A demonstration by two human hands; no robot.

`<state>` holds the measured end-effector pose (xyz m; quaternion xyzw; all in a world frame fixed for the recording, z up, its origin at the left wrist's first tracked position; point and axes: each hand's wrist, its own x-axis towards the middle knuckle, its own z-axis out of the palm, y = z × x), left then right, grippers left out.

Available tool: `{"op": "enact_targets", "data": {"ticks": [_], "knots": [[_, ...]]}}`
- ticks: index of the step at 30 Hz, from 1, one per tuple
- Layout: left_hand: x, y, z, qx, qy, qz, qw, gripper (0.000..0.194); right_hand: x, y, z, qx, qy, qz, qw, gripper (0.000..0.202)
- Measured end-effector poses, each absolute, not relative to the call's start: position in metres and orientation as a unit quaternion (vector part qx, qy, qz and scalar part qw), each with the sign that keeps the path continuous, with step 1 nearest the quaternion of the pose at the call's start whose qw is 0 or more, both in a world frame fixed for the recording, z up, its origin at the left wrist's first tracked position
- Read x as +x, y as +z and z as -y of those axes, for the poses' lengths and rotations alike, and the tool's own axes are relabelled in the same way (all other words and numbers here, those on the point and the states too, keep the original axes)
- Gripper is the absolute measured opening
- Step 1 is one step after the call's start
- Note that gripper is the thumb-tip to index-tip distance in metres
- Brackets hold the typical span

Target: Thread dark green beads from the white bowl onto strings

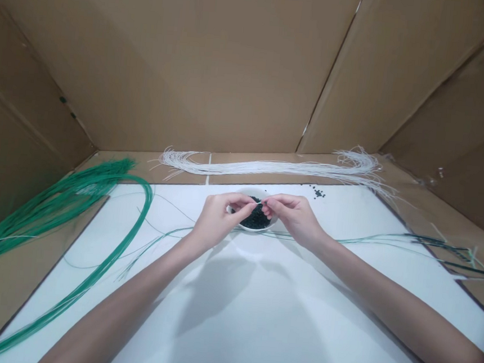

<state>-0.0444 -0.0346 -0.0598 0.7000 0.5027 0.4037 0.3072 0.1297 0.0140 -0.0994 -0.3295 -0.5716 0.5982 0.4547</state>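
Note:
Over a white bowl (257, 228) of small dark green or black beads (256, 219), my two hands meet fingertip to fingertip. My left hand (221, 214) is closed in a pinch on what looks like a thin pale strand, whose short end shows between the fingertips. My right hand (295, 215) pinches a tiny dark piece, apparently a bead, close to that end. Thin green strands (372, 238) run across the table behind and under both hands, with dark beaded lengths (435, 242) at their right end.
A bundle of white strands (264, 168) lies along the back cardboard. To the left, a large bundle of green strands (66, 200) curves onto the white tabletop (254, 329). Loose beads (319, 193) are scattered behind the bowl. Cardboard walls (193, 58) enclose the table.

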Motion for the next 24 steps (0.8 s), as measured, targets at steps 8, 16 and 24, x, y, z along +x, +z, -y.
{"op": "enact_targets", "data": {"ticks": [8, 16, 24], "knots": [[-0.041, -0.059, 0.037, 0.707, 0.394, -0.5, 0.309, 0.022, 0.128, -0.095, -0.009, -0.319, 0.616, 0.555, 0.459, 0.015], [-0.041, -0.058, 0.039, 0.705, 0.395, -0.506, 0.302, 0.022, 0.129, -0.094, -0.009, -0.342, 0.572, 0.589, 0.458, 0.018], [-0.04, -0.06, 0.04, 0.707, 0.397, -0.519, 0.27, 0.022, 0.129, -0.087, -0.001, -0.373, 0.47, 0.638, 0.482, 0.015]]}}
